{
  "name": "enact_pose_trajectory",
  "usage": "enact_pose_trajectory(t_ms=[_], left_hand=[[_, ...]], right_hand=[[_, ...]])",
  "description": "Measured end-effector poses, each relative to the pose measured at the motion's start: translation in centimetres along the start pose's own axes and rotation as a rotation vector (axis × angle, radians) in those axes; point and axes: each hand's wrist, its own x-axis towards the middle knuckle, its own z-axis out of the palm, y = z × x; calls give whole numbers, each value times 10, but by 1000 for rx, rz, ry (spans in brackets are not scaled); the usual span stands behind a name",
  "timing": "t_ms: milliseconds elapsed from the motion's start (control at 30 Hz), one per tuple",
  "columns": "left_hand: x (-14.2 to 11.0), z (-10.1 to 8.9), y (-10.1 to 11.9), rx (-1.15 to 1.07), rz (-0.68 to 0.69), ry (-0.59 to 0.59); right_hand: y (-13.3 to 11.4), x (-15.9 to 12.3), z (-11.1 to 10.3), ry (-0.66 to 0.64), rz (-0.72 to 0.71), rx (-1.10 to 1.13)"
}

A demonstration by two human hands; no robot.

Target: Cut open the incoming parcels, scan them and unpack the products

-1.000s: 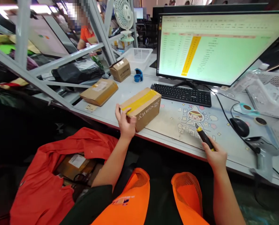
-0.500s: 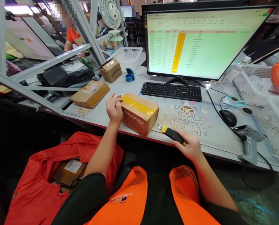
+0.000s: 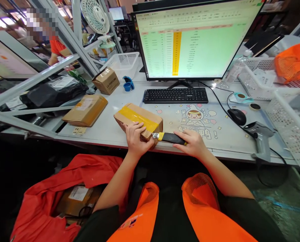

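Note:
A small cardboard box (image 3: 137, 118) sealed with yellow tape lies near the front edge of the grey desk (image 3: 109, 129). My left hand (image 3: 136, 138) rests on its near end, fingers curled over the top and gripping it. My right hand (image 3: 193, 144) is closed round a yellow-and-black utility knife (image 3: 168, 137). The knife lies almost level, its blade end touching the box's near right corner.
Behind stand a keyboard (image 3: 175, 95), a monitor (image 3: 194, 40), a mouse (image 3: 237, 116) and a barcode scanner (image 3: 259, 134). Two more cardboard boxes (image 3: 85, 109) and a blue tape roll (image 3: 127, 84) lie at the left. White baskets (image 3: 288, 121) stand right. A red bag (image 3: 51, 198) of parcels sits on the floor; another person works far left.
My left hand has turned the box and shifted from its far left end to its near end. My right hand has swung the knife leftward until its blade end meets the box.

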Motion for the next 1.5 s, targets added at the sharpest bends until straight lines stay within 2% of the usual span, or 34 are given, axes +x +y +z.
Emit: enact_pose_trajectory(t_ms=[100,167,267,333,400,467,533,600,667,767,867,933,1100,1267,1500], left_hand=[[-2,0,-2,10,1,-4],[-5,-1,1,15,9,-3],[-8,-7,6,21,17,-1],[-6,-17,3,-8,13,-56],[1,-31,-13,-79,20,-171],[11,-44,-41,-117,34,-279],[22,-51,-69,-98,40,-355],[28,-50,-82,-56,43,-391],[29,-41,-72,-22,52,-355],[21,-22,-23,80,35,-205],[10,-11,25,163,-7,-129],[8,-9,40,174,-32,-116],[11,-8,38,170,-50,-99],[9,-6,35,110,-83,-76],[9,-6,36,152,-44,-43]], right_hand=[[6,7,3,-31,-24,-22],[18,10,1,-69,10,-38],[46,6,-13,15,205,-140],[62,-4,-26,98,338,-179],[69,-16,-40,124,395,-130],[64,-25,-53,109,409,-43],[49,-28,-65,83,409,14],[28,-21,-74,34,369,38],[5,-6,-82,-49,301,28],[-24,26,-91,-201,210,-90],[-39,57,-96,-299,141,-259],[-42,72,-96,-352,108,-328],[-51,99,-91,-466,80,-378],[-59,120,-88,-533,132,-386],[-61,160,-89,-630,152,-395]])
